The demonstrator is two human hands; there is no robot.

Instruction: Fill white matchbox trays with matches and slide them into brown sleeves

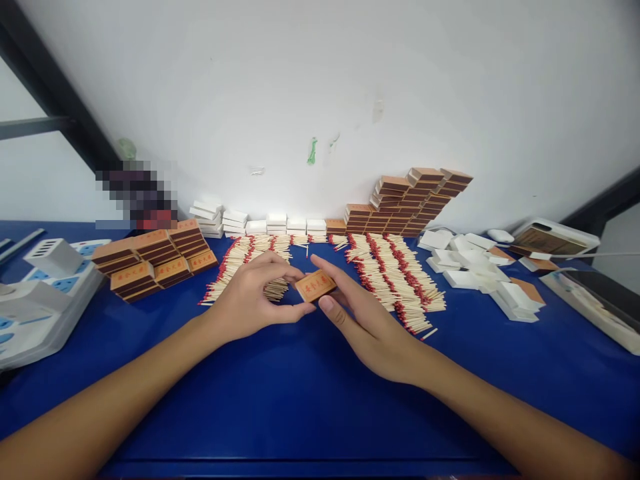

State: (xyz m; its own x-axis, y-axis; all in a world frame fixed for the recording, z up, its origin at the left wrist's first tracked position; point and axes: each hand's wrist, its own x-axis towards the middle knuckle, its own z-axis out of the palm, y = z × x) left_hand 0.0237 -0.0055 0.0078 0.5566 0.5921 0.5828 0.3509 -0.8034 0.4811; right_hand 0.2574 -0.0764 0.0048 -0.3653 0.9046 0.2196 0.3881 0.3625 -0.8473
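A small matchbox (pixel 315 286) with an orange top and red lettering is held up between my hands, above the middle of the blue table. My left hand (pixel 253 293) pinches its left end between thumb and fingers. Around the right end my right hand (pixel 370 320) is closed, its thumb at the front and its fingers behind. Loose red-tipped matches (pixel 385 273) lie in rows behind and right of my right hand. Another bed of matches (pixel 245 257) spreads behind my left hand, which partly hides it.
Stacked matchboxes stand at the left (pixel 160 260) and against the wall (pixel 410 203). White inner trays (pixel 275 223) line the wall; more white trays (pixel 465 260) lie heaped at the right. A power strip (pixel 75 320) sits far left, a dark-screened device (pixel 600 300) far right.
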